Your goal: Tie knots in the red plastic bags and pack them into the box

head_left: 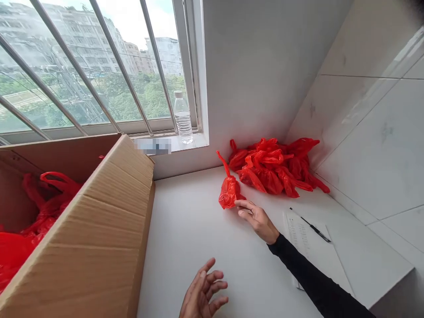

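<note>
A small knotted red plastic bag (228,192) sits on the white counter (198,229), just in front of a pile of several similar red bags (274,168) in the corner. My right hand (256,218), in a black sleeve, reaches toward it with fingers stretched out. The fingertips touch or nearly touch the bag's lower right edge without gripping it. My left hand (203,291) hovers low over the counter near me, palm up, fingers loosely spread, holding nothing.
A large open cardboard box (109,221) with red bags (43,198) inside stands at the left. A water bottle (183,117) is on the windowsill by the barred window. A printed sheet (303,234) with a black pen (314,229) lies at the right, near tiled walls.
</note>
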The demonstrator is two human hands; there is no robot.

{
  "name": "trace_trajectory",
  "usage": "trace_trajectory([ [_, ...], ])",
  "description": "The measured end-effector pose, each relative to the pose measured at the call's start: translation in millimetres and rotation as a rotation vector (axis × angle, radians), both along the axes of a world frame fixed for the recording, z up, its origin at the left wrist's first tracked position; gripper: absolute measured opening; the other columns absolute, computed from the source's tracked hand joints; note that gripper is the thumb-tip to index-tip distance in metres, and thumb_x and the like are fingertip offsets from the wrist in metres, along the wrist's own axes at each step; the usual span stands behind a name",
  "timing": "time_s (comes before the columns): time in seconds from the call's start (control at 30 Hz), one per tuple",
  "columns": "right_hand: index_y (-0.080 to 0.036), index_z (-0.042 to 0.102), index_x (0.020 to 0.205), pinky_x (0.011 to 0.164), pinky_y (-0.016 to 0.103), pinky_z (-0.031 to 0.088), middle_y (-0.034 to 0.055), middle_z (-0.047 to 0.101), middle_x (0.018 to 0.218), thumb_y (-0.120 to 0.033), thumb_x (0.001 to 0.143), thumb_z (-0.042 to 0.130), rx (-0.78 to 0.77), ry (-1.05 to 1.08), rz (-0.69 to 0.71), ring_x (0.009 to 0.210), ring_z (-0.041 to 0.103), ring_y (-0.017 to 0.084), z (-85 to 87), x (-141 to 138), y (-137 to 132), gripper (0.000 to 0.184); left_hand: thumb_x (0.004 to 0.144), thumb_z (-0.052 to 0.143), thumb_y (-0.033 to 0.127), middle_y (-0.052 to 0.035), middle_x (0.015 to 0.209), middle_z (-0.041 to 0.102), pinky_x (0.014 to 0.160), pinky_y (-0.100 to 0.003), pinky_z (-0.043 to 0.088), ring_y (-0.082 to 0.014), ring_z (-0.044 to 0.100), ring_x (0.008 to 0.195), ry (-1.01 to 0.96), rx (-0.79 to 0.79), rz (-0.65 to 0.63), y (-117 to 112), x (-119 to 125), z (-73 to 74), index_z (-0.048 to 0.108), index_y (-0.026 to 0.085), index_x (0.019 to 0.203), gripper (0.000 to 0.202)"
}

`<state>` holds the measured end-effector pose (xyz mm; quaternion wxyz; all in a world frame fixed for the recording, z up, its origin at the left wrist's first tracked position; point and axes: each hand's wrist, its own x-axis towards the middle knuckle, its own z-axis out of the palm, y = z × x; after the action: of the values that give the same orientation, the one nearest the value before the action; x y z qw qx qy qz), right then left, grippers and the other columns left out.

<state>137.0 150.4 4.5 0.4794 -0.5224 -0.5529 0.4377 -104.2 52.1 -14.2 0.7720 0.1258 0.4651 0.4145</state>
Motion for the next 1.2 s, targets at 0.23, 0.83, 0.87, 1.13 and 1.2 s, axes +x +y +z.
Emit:
trace_trajectory([
  [0.23,-0.021,0.073,0.111,0.091,0.039,0.051,0.0089,0.067,0.112,-0.037,0.094,0.059,-0.176,0.246,0.497,0.101,0.064,0.024,28.5,5,-79,0.028,0.092,0.059,0.039,-0.0211,0.127,0.065,0.100,-0.047,0.049,-0.0354,0.061,0.119,-0.296,-0.010,0.073,18,44,-0.1,0.058,0.010,0.130,0.048],
  [0.83,-0.019,0.066,0.107,0.078,0.029,0.047,0.0037,0.068,0.095,-0.039,0.091,0.067,-0.388,0.459,0.258,0.087,0.062,0.016,-26.3,-13,-78,0.026,0.067,0.079,0.036,-0.0042,0.078,0.067,0.068,-0.032,0.050,-0.0219,0.063,0.074,0.023,0.076,0.005,-20,41,-1.4,0.068,0.016,0.094,0.035],
  [0.87,-0.018,0.066,0.103,0.077,0.028,0.047,0.0028,0.067,0.092,-0.040,0.092,0.066,-0.381,0.447,0.243,0.084,0.061,0.015,-27.1,-14,-79,0.024,0.067,0.079,0.036,-0.0037,0.073,0.066,0.066,-0.032,0.049,-0.0217,0.062,0.071,0.038,0.072,-0.026,-21,40,-2.6,0.068,0.016,0.092,0.034],
  [1.13,-0.018,0.064,0.108,0.082,0.030,0.048,0.0029,0.066,0.094,-0.045,0.095,0.058,-0.413,0.457,0.288,0.084,0.061,0.015,-25.4,-19,-86,0.030,0.067,0.078,0.032,-0.0046,0.078,0.068,0.070,-0.032,0.049,-0.0236,0.061,0.077,0.150,0.179,-0.115,-16,40,2.2,0.070,0.015,0.091,0.031],
  [1.2,-0.019,0.062,0.112,0.087,0.032,0.048,0.0038,0.066,0.100,-0.043,0.094,0.061,-0.417,0.463,0.343,0.091,0.062,0.017,-23.0,-19,-87,0.030,0.069,0.078,0.032,-0.0047,0.081,0.069,0.073,-0.032,0.049,-0.0239,0.062,0.081,0.137,0.193,-0.074,-14,41,4.7,0.069,0.016,0.095,0.032],
])
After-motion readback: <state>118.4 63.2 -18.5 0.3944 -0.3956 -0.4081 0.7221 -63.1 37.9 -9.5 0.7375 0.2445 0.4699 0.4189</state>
